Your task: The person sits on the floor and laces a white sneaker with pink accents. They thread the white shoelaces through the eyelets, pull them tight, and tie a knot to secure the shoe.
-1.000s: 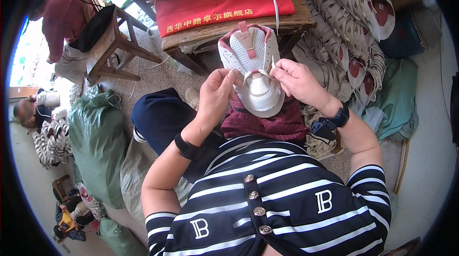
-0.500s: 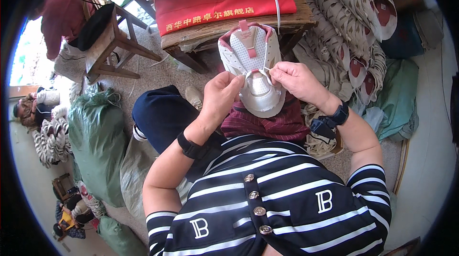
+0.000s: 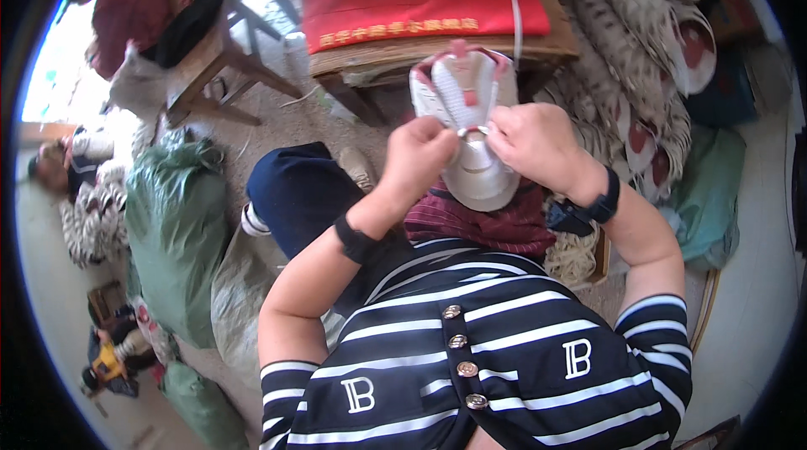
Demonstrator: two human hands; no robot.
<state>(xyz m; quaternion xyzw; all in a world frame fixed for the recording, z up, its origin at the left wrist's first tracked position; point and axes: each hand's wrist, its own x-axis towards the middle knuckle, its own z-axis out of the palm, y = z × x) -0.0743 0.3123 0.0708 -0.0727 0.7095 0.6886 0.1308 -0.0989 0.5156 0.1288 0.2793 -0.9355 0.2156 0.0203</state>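
A white and beige sneaker (image 3: 481, 185) with pink trim rests on my lap, its toe toward me and its tongue standing up. A white shoelace (image 3: 473, 129) crosses the lowest eyelets above the toe. My left hand (image 3: 418, 156) is closed in a pinch at the shoe's left side, on a lace end mostly hidden by the fingers. On the other side my right hand (image 3: 538, 145) is also closed on the lace, its knuckles covering the right eyelet row. Maroon striped cloth (image 3: 504, 223) lies under the shoe.
A low wooden table (image 3: 361, 71) with a red cloth (image 3: 420, 4) and a row of shoes stands ahead. Stacked shoes (image 3: 639, 55) fill the right. A box of laces (image 3: 574, 258) sits by my right forearm. Green sacks (image 3: 176, 231) and a wooden stool (image 3: 214, 63) are at left.
My view has shifted, moving the scene rightward. Both hands have closed more tightly beside the lowest eyelets, and the right hand now covers more of the shoe's side.
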